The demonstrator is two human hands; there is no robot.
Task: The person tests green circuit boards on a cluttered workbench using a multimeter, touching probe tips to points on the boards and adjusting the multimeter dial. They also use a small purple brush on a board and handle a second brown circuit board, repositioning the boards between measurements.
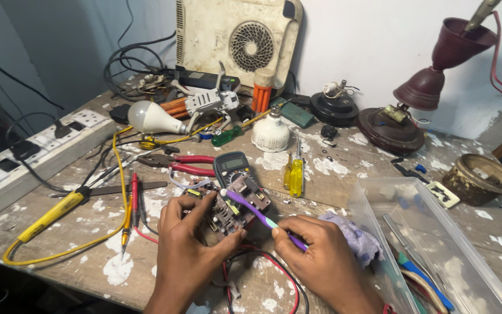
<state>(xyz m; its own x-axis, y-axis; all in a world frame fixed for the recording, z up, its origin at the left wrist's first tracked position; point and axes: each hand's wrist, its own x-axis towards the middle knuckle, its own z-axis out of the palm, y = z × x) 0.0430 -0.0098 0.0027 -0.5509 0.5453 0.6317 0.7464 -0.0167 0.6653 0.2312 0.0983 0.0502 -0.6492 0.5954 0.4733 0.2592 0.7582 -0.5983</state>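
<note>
Both forearms come up from 6 o'clock. The left hand (184,235) sits palm inward, fingers (176,204) curled up toward 12 and thumb stretched toward 3, gripping. The right hand (315,247) lies knuckles up, its fingers pinched together pointing toward 10 o'clock.

Circuit board (228,210) before multimeter (231,164), pliers (175,163) left, plastic box (437,244) right

Paint-splattered wooden workbench (344,168) against plain white wall (367,40) — grey-blue wall (59,46) at left, even light.
</note>
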